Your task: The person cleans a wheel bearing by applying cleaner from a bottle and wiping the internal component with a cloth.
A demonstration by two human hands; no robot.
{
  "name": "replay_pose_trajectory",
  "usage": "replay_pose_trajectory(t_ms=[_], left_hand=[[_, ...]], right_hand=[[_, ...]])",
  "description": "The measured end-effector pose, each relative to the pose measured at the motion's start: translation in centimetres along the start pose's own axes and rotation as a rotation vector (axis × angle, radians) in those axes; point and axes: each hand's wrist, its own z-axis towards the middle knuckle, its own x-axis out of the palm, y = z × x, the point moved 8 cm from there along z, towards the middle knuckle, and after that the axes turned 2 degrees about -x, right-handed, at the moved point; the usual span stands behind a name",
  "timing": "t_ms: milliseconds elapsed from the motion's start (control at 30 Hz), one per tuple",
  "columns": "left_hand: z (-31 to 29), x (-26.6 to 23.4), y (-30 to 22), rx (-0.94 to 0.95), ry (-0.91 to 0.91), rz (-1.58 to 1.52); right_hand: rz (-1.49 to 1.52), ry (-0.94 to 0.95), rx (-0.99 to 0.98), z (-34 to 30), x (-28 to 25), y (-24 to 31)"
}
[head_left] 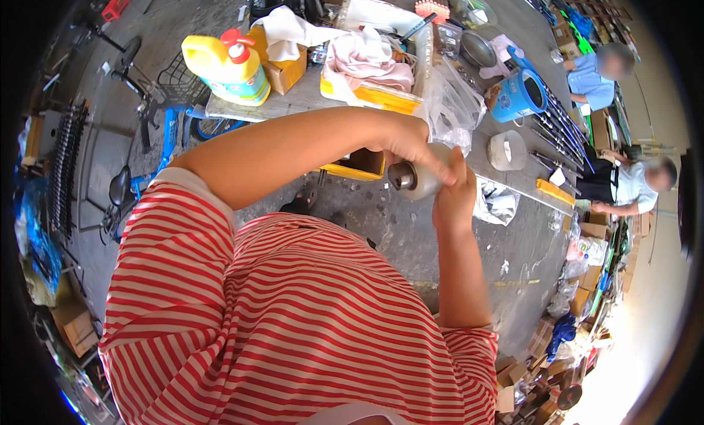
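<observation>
In front of my chest I hold a whitish translucent cylinder [424,180] with a dark, metallic-looking round end facing left. My left hand [411,140] reaches across from the left, its fingers closed over the top of the cylinder. My right hand [456,192] grips the cylinder's right side, with the thumb pointing up near the left fingers. The far side of the cylinder is hidden by the hands. Just beyond them on the workbench [490,174] lie crumpled clear plastic bags [449,102]. A whitish ring-shaped roll [507,151] sits right of the hands.
A yellow jug with a red pump [238,77] stands at the bench's left, near a foam box [350,95] with cloths. A blue bucket [519,96] and thin rods [563,135] are at right. A bicycle [139,183] stands left; two people [623,184] are far right.
</observation>
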Motion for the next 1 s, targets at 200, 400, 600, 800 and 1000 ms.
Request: replay_pose_trajectory(t_ms=[200,400,600,800,1000], left_hand=[[-1.9,-0.8,-3.9,0.196,-0.325,0.584],[-4.1,0.1,-1.6,0.148,-0.056,-0.245],[-7.5,3.5,-4.6,0.451,0.417,-0.286],[-7.4,1.6,-5.0,0.582,0.233,-0.06],[-6.4,0.3,-3.5,0.624,-0.06,0.084]], right_hand=[[-0.251,0.068,0.102,1.7,1.2,0.7],[-0.381,0.21,-0.689,-2.7,3.1,7.8],[-0.419,0.526,-1.368,-9.0,4.7,11.3],[-0.086,0.121,-1.011,-5.8,2.1,10.2],[0.78,-0.014,0.181,-1.7,-0.7,1.1]])
